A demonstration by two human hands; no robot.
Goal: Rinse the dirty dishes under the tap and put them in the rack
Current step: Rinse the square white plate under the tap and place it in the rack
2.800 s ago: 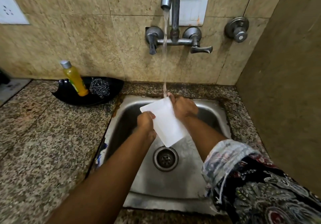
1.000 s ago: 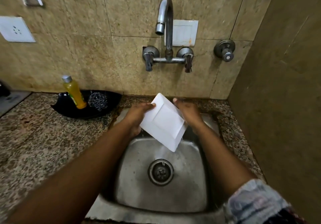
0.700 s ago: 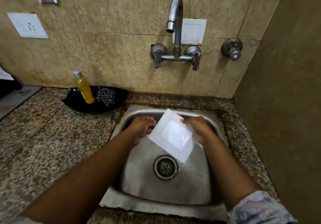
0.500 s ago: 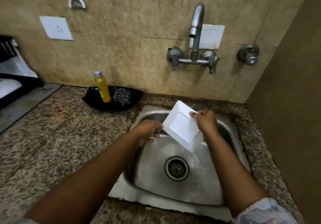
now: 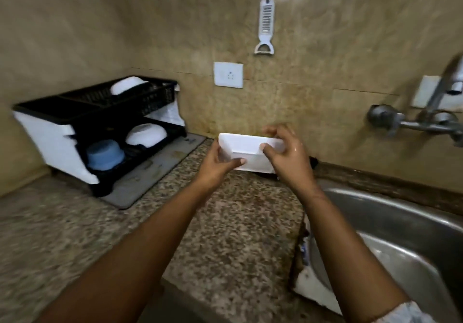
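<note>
- Both hands hold one white square plate in the air above the speckled worktop, near its back edge and just left of the sink.
- Her left hand grasps the plate's left end, thumb lying across the near face and fingers curled behind it.
- Her right hand pinches the right end: thumb pressed on the near rim, the other fingers arched over the top edge, not fully closed. The skin looks wet.
- The plate is tilted, its top rim towards the wall, its flat face towards the person.
- The black and white dish rack stands in the back left corner of the worktop on a grey mat, well apart from the plate.
- Its top tier carries a white bowl; the lower tier carries another white bowl and a blue bowl, all upside down.
- The tap is on the wall above the sink, at the right edge of view.
- A white socket and a hanging white peeler are on the wall behind.
</note>
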